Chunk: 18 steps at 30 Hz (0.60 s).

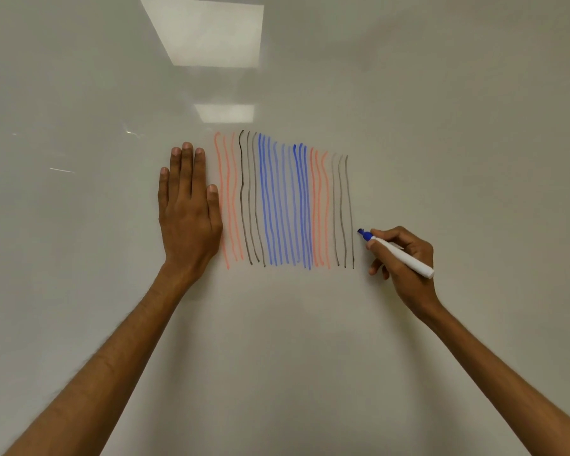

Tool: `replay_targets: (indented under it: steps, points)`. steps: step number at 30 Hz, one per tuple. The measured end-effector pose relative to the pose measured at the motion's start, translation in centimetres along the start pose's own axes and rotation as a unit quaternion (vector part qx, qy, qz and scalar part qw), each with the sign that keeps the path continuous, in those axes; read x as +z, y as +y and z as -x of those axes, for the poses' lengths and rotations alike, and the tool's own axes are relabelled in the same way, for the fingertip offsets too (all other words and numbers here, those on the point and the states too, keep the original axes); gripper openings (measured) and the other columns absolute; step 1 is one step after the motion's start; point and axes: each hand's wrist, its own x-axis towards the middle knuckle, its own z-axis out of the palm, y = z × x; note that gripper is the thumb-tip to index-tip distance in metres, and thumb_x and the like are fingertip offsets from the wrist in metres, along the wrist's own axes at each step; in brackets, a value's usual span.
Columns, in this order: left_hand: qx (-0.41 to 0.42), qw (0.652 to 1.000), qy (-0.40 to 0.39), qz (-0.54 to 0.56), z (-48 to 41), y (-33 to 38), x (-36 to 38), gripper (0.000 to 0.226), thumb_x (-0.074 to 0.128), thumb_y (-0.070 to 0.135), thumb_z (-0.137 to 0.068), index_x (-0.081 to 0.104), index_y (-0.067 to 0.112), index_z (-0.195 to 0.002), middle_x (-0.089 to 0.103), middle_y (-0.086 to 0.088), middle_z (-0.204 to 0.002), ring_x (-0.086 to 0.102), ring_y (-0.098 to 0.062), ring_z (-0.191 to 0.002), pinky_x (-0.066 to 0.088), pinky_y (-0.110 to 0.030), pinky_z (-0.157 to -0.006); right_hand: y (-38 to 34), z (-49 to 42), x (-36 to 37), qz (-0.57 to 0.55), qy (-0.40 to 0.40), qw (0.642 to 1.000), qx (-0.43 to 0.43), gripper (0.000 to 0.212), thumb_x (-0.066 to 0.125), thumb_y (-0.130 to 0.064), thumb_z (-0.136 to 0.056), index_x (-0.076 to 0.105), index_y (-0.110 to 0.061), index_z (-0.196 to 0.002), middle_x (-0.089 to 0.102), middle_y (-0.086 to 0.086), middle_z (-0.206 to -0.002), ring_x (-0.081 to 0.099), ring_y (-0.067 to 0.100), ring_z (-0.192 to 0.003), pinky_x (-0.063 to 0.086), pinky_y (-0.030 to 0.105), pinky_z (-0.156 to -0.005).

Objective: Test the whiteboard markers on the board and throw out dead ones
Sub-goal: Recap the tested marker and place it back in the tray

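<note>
Right hand (403, 258) pinches the blue marker (397, 253) near its tip (light, stiff, slick barrel), left hand (188, 212) flat on the board (441, 126).

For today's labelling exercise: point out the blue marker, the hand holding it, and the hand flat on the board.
blue marker (408, 260), head view, middle of its white barrel.
right hand (407, 284), head view, skin below the barrel.
left hand (188, 212), head view, back of the hand.
</note>
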Motion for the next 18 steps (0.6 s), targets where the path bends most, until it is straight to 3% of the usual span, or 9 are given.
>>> replay_targets:
  steps: [5, 14, 18]
  points:
    - [-0.018, 0.999, -0.015, 0.023, 0.4, 0.1, -0.4, 0.052, 0.028, 0.021, -0.108, 0.019, 0.005, -0.157, 0.018, -0.011, -0.164, 0.01, -0.021, -0.153, 0.004, -0.034, -0.125, 0.7, 2.5, -0.5, 0.007, -0.005, 1.0, 0.028, 0.005, 0.067, -0.002, -0.089, 0.068, 0.002, -0.093, 0.074, 0.006, -0.099, 0.065, 0.027, -0.052, 0.047, 0.024, -0.044]
    - [-0.052, 0.995, -0.046, 0.077, 2.3, 0.8, -1.6, 0.052, 0.029, 0.018, -0.107, 0.02, 0.004, -0.156, 0.018, -0.012, -0.164, 0.01, -0.021, -0.153, 0.006, -0.034, -0.126, 0.9, 6.0, -0.8, 0.013, -0.023, 0.996, 0.081, 0.005, 0.066, -0.003, -0.091, 0.069, 0.001, -0.093, 0.072, 0.009, -0.099, 0.063, 0.027, -0.051, 0.045, 0.021, -0.045]
    - [-0.103, 0.985, -0.052, 0.127, 5.8, 2.4, -2.6, 0.047, 0.035, 0.013, -0.105, 0.034, 0.001, -0.151, 0.026, -0.015, -0.161, 0.019, -0.026, -0.151, 0.009, -0.027, -0.124, 1.1, 8.6, -0.2, -0.003, -0.04, 0.989, 0.144, 0.006, 0.067, -0.005, -0.091, 0.07, -0.004, -0.097, 0.073, 0.01, -0.092, 0.061, 0.028, -0.047, 0.044, 0.025, -0.042]
